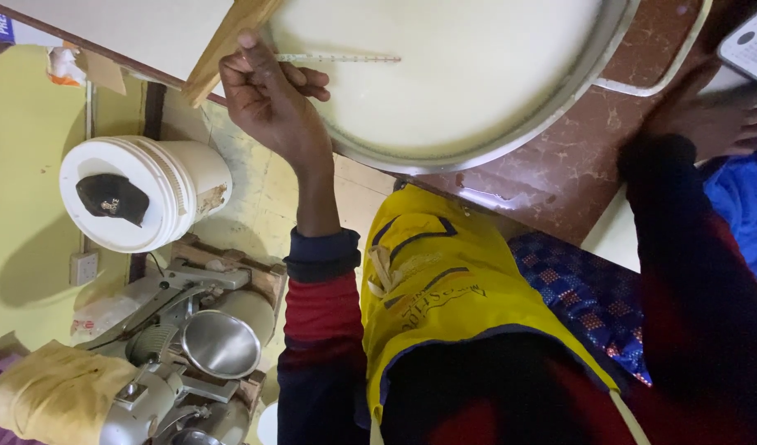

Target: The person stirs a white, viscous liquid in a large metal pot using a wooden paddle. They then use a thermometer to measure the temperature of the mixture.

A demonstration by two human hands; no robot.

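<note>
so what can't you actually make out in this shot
- Thermometer, head view: markings too small to read; its end is hidden in the left hand.
- Pan: top cut off by the frame edge.
- Right hand: dark and blurred; whether it grips anything is unclear.
- Keypad device: cut off at the corner.
- Bucket: lid hides its contents.

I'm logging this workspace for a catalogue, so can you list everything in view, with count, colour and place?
Basin: one, metal, wide, filled with creamy white liquid, top centre on a reddish-brown counter.
Thermometer: one, thin glass, lying out over the liquid.
Wooden stick: one, tan, top left.
Bucket: one, white, lidded, with a dark object on the lid, left.
Metal machine with funnel: one, grey, bottom left.
Apron: one, yellow, centre.
Left hand: pinches the thermometer's end.
Right hand: rests on the counter's right edge.
</note>
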